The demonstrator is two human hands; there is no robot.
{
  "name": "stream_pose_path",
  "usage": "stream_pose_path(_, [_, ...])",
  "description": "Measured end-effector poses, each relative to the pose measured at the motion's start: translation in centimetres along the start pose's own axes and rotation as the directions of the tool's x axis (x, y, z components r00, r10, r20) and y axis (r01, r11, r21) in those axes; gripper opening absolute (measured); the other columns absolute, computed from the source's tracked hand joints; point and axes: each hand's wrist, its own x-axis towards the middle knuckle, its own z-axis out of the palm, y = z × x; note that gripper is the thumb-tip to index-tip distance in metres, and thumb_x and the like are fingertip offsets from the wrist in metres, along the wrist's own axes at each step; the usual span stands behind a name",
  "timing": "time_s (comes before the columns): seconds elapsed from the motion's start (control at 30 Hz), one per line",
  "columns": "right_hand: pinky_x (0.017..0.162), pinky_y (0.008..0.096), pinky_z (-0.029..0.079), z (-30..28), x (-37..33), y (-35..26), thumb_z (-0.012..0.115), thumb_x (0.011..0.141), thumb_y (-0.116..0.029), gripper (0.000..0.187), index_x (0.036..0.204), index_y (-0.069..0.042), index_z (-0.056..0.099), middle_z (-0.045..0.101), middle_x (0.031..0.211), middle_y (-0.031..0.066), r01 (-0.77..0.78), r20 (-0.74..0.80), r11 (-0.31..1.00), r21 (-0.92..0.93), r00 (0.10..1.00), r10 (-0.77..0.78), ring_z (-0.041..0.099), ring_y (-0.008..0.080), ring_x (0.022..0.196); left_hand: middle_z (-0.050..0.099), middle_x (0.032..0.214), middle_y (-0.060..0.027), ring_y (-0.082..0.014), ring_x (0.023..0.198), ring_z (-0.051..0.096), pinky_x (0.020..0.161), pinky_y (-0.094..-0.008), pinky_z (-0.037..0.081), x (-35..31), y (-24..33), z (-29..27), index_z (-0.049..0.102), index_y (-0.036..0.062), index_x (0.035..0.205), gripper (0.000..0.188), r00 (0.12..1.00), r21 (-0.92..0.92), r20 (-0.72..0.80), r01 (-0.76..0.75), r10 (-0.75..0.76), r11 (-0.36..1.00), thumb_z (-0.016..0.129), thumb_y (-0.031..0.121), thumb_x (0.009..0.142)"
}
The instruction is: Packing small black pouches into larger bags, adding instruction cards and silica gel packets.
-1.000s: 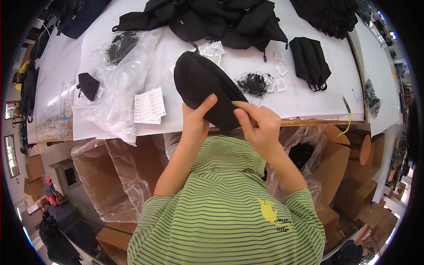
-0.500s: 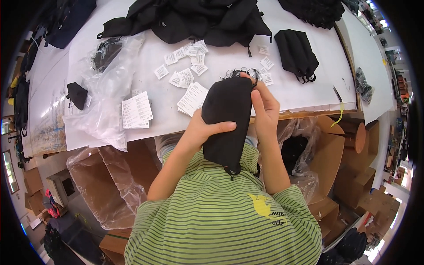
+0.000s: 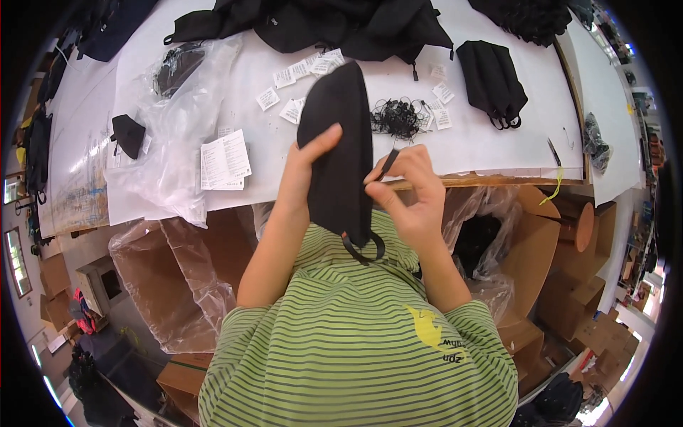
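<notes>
I hold a black fabric bag point(image 3: 340, 149) upright in front of my chest, its strap loop hanging at the bottom. My left hand point(image 3: 304, 171) grips its left edge, thumb on the front. My right hand point(image 3: 411, 191) pinches the bag's right edge and a thin black tie point(image 3: 388, 164) between thumb and fingers. Just beyond on the white table point(image 3: 491, 142) lie a tangle of black ties point(image 3: 397, 116) and several small white tags point(image 3: 299, 71).
A folded black bag point(image 3: 491, 82) lies at the right. A heap of black bags point(image 3: 320, 25) fills the far side. Clear plastic wrappers point(image 3: 174, 156) and a printed sheet point(image 3: 225, 159) lie at left. Plastic-lined cardboard boxes point(image 3: 178, 277) stand below the table edge.
I lifted the black bag off the table and turned it upright toward my chest. My right hand moved from its top to its right edge.
</notes>
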Motion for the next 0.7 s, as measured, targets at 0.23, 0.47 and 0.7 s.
stream_pose_path(0.23, [0.073,0.0297,0.039,0.5,-0.8,-1.7,0.074,0.071,-0.011,0.013,0.076,-0.005,0.064,0.062,0.079,0.0015,-0.059,0.163,0.997,0.049,0.985,0.050,0.046,0.0211,0.079,0.069,0.082,-0.0080,-0.0154,0.064,0.067,0.056,-0.0249,0.055,1.0,1.4,-1.1,0.064,0.0020,0.098,0.022,1.000,-0.171,-0.017,0.022,-0.025,0.985,0.060,0.022,0.089])
stream_pose_path(0.47, [0.071,0.0299,0.039,1.0,-0.8,-1.7,0.074,0.070,-0.009,0.013,0.076,-0.005,0.064,0.060,0.079,0.0021,-0.049,0.126,0.999,0.012,0.991,0.047,0.046,0.0211,0.078,0.066,0.083,-0.0058,-0.0144,0.066,0.064,0.060,-0.0254,0.053,0.7,1.9,-0.8,0.062,0.0014,0.102,0.026,0.994,-0.057,-0.099,-0.051,0.045,0.997,0.066,0.020,0.085])
stream_pose_path(0.7, [0.069,0.0300,0.041,0.6,0.1,-1.8,0.074,0.071,-0.008,0.012,0.078,-0.005,0.065,0.061,0.082,0.0038,0.027,0.170,0.999,-0.044,0.985,-0.020,0.048,0.0209,0.080,0.065,0.088,-0.0057,-0.0144,0.072,0.064,0.064,-0.0261,0.053,1.0,2.0,-1.7,0.060,0.0015,0.107,0.031,0.996,-0.060,-0.074,-0.049,0.045,0.997,0.067,0.020,0.083])
